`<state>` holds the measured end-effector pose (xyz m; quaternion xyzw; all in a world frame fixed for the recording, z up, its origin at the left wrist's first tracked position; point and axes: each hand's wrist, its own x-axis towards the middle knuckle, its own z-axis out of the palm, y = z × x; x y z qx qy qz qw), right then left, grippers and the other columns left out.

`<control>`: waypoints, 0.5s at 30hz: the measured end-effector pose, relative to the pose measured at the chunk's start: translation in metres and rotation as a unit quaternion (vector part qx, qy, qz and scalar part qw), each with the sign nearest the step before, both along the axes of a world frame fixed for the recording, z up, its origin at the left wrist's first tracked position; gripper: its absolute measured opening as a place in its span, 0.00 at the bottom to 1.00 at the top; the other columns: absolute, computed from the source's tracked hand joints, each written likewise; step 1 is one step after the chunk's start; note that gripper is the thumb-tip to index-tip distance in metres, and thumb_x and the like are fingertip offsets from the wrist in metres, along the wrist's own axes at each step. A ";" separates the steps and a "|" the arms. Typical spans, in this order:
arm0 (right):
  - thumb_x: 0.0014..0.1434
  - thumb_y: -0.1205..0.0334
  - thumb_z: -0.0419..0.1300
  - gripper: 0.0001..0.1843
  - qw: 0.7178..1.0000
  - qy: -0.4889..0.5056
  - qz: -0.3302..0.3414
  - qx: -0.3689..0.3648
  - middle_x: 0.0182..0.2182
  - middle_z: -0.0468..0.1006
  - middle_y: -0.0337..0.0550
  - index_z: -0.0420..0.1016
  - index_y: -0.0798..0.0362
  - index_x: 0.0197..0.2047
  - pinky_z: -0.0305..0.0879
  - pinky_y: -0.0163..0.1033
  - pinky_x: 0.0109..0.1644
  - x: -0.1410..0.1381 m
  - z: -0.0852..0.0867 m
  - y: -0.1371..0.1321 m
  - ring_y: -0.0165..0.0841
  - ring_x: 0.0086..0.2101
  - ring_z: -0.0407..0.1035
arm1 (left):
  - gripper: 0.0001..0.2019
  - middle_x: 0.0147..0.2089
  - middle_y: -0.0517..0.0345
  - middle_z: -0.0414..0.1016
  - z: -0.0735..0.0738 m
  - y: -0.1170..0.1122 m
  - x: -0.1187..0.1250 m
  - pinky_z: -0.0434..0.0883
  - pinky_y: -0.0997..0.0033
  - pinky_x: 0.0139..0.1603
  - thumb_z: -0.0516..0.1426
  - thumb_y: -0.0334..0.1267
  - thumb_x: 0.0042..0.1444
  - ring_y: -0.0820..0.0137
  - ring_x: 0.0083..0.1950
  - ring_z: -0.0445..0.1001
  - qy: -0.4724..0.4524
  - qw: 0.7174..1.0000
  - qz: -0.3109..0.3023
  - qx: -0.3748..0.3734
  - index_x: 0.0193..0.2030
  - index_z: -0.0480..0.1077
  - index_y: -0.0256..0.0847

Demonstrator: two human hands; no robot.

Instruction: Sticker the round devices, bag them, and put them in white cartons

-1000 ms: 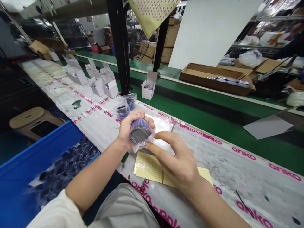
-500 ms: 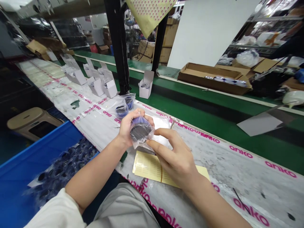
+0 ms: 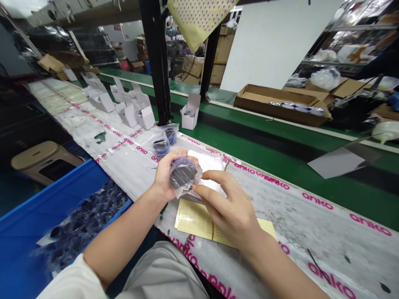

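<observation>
My left hand (image 3: pixel 166 176) is wrapped around a round dark blue item sealed in a clear plastic bag (image 3: pixel 183 176), held just above the workbench. My right hand (image 3: pixel 230 209) is beside it on the right, thumb and forefinger pinching the loose edge of the same bag. Under my hands lies a yellow sheet (image 3: pixel 199 220) on the bench. Two more bagged blue items (image 3: pixel 163 141) rest a little beyond my left hand.
A blue bin (image 3: pixel 40 207) with several bagged blue items stands at my lower left. Several open white cartons (image 3: pixel 137 112) line the bench's far side. A black post (image 3: pixel 157 62) rises behind. A green conveyor (image 3: pixel 264 149) and a cardboard tray (image 3: pixel 280 104) lie to the right.
My hands have stayed almost in place; the right fingers shifted slightly closer to the bag's edge. The view has moved a little.
</observation>
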<state>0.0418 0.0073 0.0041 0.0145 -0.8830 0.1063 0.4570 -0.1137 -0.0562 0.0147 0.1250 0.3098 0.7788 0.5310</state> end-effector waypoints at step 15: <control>0.63 0.59 0.69 0.04 0.985 -0.003 -0.159 -0.075 0.44 0.83 0.45 0.84 0.42 0.42 0.71 0.47 0.33 0.026 0.009 0.039 0.42 0.41 0.78 | 0.03 0.23 0.54 0.76 -0.090 -0.231 -0.142 0.74 0.69 0.24 0.62 0.30 0.45 0.65 0.23 0.76 0.117 0.876 0.306 -0.353 0.27 0.71 0.38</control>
